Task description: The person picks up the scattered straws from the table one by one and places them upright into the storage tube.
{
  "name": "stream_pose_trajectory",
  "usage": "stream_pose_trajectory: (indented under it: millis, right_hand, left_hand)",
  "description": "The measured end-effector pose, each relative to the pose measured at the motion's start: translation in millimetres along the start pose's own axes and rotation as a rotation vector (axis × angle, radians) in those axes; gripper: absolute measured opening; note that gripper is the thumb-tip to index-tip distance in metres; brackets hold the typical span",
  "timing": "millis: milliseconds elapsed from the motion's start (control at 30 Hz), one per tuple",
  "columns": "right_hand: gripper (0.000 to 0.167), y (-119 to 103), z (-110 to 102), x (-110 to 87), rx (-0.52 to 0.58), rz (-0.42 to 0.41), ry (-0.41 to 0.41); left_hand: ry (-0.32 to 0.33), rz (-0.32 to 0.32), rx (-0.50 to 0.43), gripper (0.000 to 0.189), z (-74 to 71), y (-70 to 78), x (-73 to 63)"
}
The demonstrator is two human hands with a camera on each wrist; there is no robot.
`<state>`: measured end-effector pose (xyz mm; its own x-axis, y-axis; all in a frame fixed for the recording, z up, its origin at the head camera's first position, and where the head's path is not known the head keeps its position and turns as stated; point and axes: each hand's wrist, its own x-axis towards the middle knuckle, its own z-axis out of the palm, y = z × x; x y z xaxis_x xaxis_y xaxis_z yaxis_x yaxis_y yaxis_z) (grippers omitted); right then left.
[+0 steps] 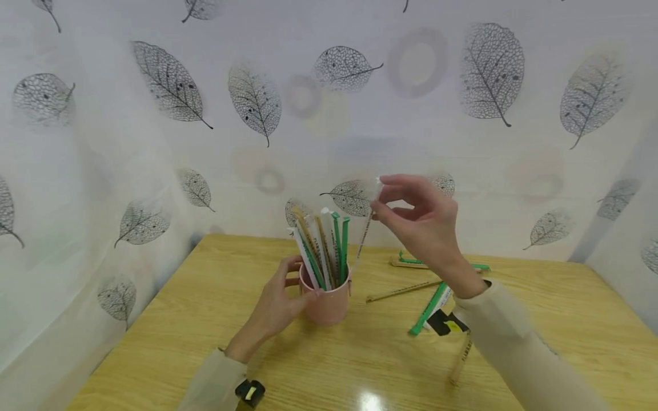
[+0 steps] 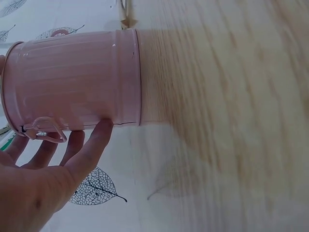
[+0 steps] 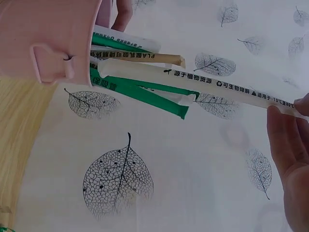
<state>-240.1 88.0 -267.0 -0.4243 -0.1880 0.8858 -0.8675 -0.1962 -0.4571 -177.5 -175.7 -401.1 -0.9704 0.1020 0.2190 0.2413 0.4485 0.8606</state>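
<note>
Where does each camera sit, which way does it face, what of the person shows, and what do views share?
Head: on the head, facing forward and down at the table and cup; left hand, right hand and sleeves show.
Left wrist: on that wrist, facing the cup's side; left hand shows, right doesn't.
Right wrist: on that wrist, facing the cup's rim and held straw; right hand shows at the right edge, part of the left at the top.
Shared: all three show the cup; head and right wrist share the held straw.
</note>
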Motion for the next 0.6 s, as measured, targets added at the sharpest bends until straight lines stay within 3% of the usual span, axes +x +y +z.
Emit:
stream_pose_trajectory:
  millis: [133, 600]
  right_hand:
    - [0.041, 4, 11, -1.4, 0.012, 0.015, -0.025]
    - [0.037, 34, 23, -33.3, -0.163, 0.14, -0.119]
  left_hand:
    - [-0.002, 0.007, -0.003, 0.071, 0.2, -0.9, 0.4]
    - [-0.021, -0.009, 0.004, 0.072, -2.6, -2.0, 1.0]
